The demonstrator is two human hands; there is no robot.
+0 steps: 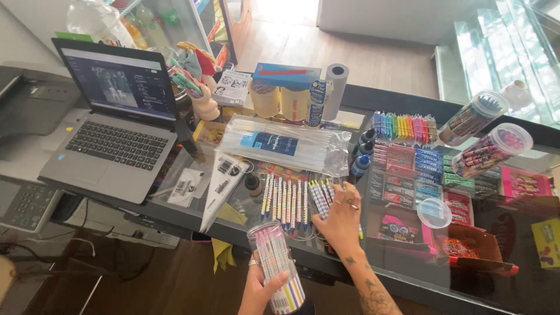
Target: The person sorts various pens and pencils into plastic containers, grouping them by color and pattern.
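Nearest the camera: my left hand (259,289) wraps the clear plastic jar (277,265) of striped pens, fingers closed around its lower half, thumb across the front. The jar tilts slightly, its open mouth up and away from me, toward the counter edge; its long axis runs from my palm up and a little left. The pens inside stand along that same axis, tips toward the mouth.

Just above the jar's mouth, on the glass counter (192,204), lies the row of loose striped pens (284,201). They lie side by side, each with its long axis running near to far, fanned a little. The row sits up and slightly right of the jar, near but apart from it.

To the right, my right hand (341,221) rests palm down on the counter, fingers spread and bent over the right end of that row, touching a small bunch of pens (321,197) that leans up-left. I cannot tell whether any pen is actually pinched; the fingers hide the contact. The right hand is the nearer hand to the loose pens; the left is occupied with the jar.

Further right: a round clear lid (434,212) lies flat, well apart from the jar.
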